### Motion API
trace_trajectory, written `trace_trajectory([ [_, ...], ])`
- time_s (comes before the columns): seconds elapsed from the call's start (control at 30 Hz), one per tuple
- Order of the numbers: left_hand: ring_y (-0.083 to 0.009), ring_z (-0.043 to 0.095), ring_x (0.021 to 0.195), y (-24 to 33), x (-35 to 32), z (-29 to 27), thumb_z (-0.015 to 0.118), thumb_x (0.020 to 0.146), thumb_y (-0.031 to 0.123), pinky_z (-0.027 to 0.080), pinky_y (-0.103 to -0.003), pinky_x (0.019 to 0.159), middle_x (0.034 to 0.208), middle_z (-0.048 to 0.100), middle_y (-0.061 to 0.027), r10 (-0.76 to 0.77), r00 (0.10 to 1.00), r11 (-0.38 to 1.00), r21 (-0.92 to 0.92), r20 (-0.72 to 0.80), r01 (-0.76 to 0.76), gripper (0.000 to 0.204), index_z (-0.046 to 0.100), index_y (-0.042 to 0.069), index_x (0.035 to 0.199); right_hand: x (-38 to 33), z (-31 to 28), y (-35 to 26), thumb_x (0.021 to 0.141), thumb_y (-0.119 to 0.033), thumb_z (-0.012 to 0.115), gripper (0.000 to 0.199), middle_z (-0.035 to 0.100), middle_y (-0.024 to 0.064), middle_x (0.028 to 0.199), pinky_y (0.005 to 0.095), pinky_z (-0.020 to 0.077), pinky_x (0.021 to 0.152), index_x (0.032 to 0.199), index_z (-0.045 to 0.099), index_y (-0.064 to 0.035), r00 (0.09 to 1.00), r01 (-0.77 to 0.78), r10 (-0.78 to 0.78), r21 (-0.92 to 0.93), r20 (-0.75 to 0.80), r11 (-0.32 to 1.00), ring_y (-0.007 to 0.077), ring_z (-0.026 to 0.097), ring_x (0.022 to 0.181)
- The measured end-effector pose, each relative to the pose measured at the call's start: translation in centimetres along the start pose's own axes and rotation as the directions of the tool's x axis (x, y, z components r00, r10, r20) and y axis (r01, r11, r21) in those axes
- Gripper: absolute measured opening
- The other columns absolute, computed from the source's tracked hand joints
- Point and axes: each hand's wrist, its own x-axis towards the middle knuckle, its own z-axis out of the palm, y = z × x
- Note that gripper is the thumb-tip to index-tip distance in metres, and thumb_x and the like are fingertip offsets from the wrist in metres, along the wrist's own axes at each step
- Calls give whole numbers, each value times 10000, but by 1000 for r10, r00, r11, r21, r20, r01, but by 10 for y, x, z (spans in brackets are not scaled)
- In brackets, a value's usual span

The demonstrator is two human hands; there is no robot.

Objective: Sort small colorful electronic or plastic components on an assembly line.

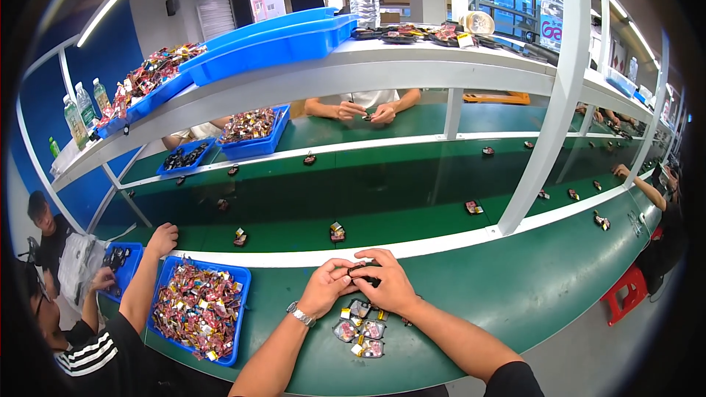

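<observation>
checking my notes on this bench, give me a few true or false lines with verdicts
1. The wearer's left grip and right grip meet around a small black object. True.
2. A silver metal-link wristwatch sits on the wearer's right wrist. False: the watch is on the left one.
3. Several flat, dark-rimmed parts lie on the smooth green tabletop. True.
4. The nearest blue rectangular plastic bin stands right of both grips. False: the bin stands to their left.
5. A red plastic stool stands at the far right. True.
</observation>
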Motion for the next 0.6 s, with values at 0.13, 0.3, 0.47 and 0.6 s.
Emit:
trace_trajectory([
  [0.13, -232, 580, 1183, -2, 2, -6, 559, 955, 37, 517, -384, 986, 1314, 554, -166, 7, 999, 998, -63, 48, -4, 241, 472, 36, 1180, 0, 1, -2, 769, -88, 720, 159, 621, 75, 1178, 375, 479, 933, 926, 744, -100, 1000, 3, -3, 16, -20, 1000, 274, 538, 1132],
  [0.3, -225, 588, 1167, 2, 1, 0, 568, 953, 46, 517, -383, 982, 1305, 558, -157, 0, 999, 998, -68, 41, 3, 242, 481, 37, 1179, -2, 2, 0, 757, -64, 725, 168, 624, 75, 1159, 371, 487, 917, 923, 740, -82, 999, 23, -23, 3, -26, 1000, 274, 544, 1118],
  [0.47, -224, 597, 1154, -1, 0, -1, 572, 951, 45, 524, -380, 967, 1282, 572, -159, 14, 1000, 999, -49, 14, -14, 242, 486, 35, 1177, 0, 6, -2, 749, -50, 721, 184, 622, 79, 1156, 378, 478, 934, 930, 737, -80, 998, 50, -50, 4, -36, 999, 281, 544, 1124],
  [0.6, -213, 613, 1113, -1, 1, -1, 571, 953, 47, 533, -374, 943, 1203, 611, -142, 48, 999, 997, -66, -18, -49, 242, 485, 33, 1178, 2, 3, -5, 742, -45, 724, 196, 620, 80, 1160, 384, 468, 946, 935, 734, -75, 997, 60, -63, -52, -49, 997, 286, 543, 1130],
])
